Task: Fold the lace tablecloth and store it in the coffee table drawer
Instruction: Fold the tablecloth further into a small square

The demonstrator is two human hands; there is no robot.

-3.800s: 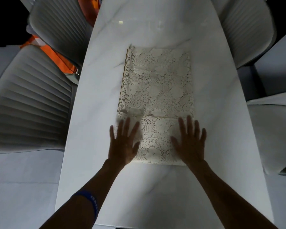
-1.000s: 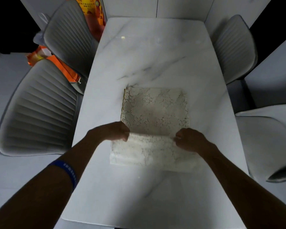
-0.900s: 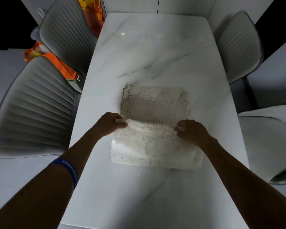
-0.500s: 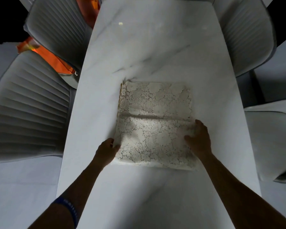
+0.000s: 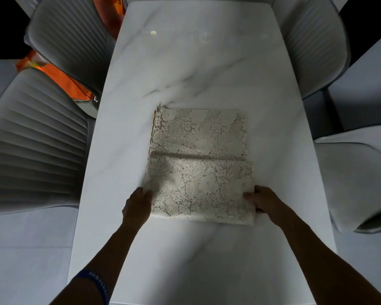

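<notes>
A folded lace tablecloth [image 5: 199, 166] lies flat on the marble desk [image 5: 198, 62], centred. At seven o'clock of the cloth, the left hand [image 5: 138, 204] grasps its near corner; at five o'clock, the right hand [image 5: 264, 200] pinches the opposite corner, probably to raise that edge for another fold.

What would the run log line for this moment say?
stage: folding | lace tablecloth: folded, flat on table | left hand, right hand: gripping near corners | drawer: unseen

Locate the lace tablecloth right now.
Head view: folded lace tablecloth lies mid-table on the marble table, near corners held by left hand and right hand.
</notes>
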